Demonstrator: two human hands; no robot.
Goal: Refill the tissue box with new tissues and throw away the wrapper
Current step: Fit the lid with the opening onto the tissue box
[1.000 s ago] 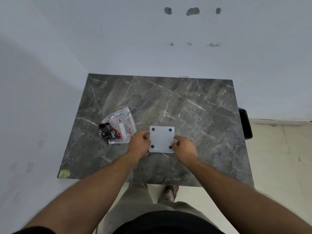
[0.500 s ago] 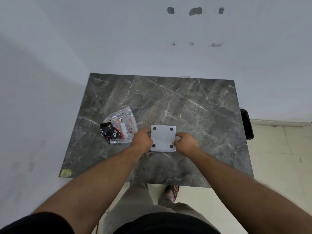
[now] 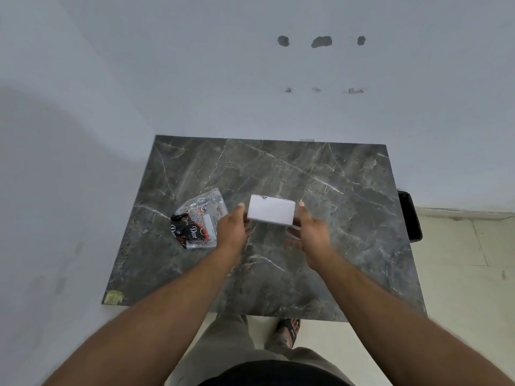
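Observation:
The white tissue box is lifted off the dark marble table and tilted, one plain side facing me. My left hand grips its left end and my right hand grips its right end. A crumpled clear plastic wrapper with black and red print lies on the table just left of my left hand, apart from the box. The box's opening and its contents are hidden.
A black bin stands on the floor by the table's right edge. White walls close off the far and left sides. My legs and a sandalled foot are below the table's near edge.
The box lay bottom-up on the table with its four black feet showing. Both hands have now lifted it and turned it so a plain side faces me.

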